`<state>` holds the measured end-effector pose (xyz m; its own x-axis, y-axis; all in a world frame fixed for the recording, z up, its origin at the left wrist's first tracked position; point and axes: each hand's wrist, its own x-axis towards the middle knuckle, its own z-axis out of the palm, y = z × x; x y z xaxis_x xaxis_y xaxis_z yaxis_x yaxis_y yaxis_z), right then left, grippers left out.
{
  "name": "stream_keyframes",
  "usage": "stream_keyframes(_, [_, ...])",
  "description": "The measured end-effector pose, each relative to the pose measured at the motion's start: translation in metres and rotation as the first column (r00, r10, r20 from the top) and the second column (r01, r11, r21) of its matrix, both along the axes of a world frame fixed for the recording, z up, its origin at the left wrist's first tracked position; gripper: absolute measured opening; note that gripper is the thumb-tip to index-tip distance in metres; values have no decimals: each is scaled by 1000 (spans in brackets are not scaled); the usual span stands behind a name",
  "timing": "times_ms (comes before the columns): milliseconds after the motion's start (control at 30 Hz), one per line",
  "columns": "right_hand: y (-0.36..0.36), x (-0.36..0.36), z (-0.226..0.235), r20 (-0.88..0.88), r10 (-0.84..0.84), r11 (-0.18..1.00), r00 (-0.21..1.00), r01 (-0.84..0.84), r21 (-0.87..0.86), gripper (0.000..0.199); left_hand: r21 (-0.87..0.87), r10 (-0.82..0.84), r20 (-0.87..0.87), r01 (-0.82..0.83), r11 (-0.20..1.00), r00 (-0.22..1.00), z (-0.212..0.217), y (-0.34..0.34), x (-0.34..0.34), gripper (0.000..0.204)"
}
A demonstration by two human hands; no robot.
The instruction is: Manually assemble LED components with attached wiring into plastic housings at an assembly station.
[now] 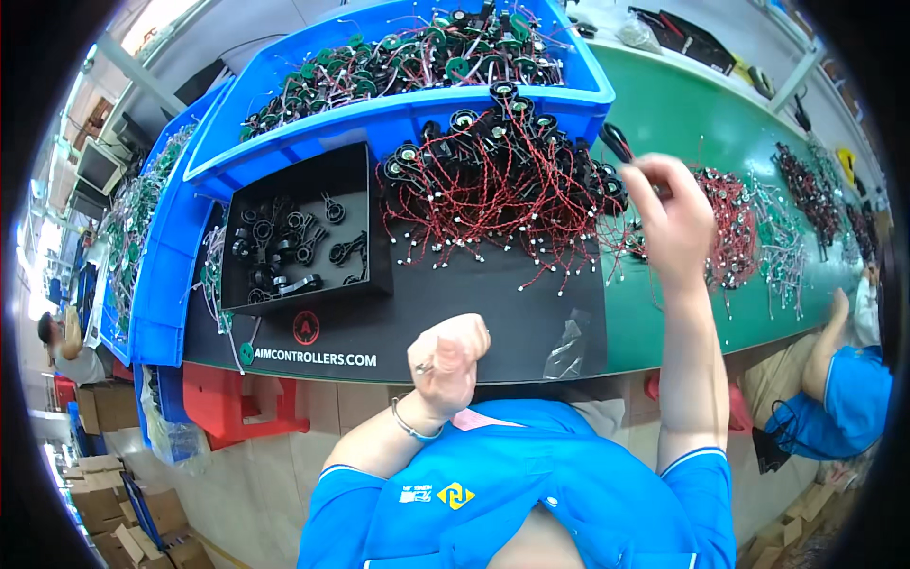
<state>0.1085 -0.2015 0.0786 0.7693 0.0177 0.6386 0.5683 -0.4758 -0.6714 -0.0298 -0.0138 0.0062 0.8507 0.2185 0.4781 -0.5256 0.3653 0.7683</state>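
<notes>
My left hand (447, 365) is closed in front of the black mat, fingers curled in. Anything inside it is hidden. My right hand (675, 218), a little blurred, reaches over the right end of the wire pile. Its thumb and fingers pinch the near end of a slim black-handled tool (616, 142) by the blue bin's corner; its exact kind is unclear. Beside that hand lies a heap of black round parts with twisted red-and-black wires (512, 190) and small white connectors. Left of the heap, a black open box (374, 232) contains loose black ring-shaped parts (275, 237).
A large blue bin (398, 119) of wired green boards stands behind. Another blue bin (166, 284) is at left. More red-wire (730, 228) and pale-wire bundles (779, 247) lie on the green table (664, 104). Clear plastic (566, 349) rests on the mat. A co-worker's blue sleeve (858, 389) appears at right.
</notes>
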Motion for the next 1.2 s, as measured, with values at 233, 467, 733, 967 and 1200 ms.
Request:
stream_keyframes(233, [27,57,-11,-212,-81,922,974,-7,-388,29,157,13,-134,9,988,991,-6,13,-23,43])
stream_keyframes(467, [-11,73,-28,-251,95,944,963,-168,-285,32,823,418,272,-435,366,867,56,112,-4,11])
stream_keyframes(733, [-42,34,-26,-261,75,989,963,-38,144,31,792,582,-192,475,-384,790,56,176,80,30])
stream_keyframes(967, [-128,-28,-45,-228,-108,933,968,178,313,22,824,668,-122,450,-344,734,50,203,74,34])
stream_keyframes(1200, [-190,-80,-98,-434,-365,915,824,403,-5,18,993,456,-50,-6,120,889,88,92,19,31])
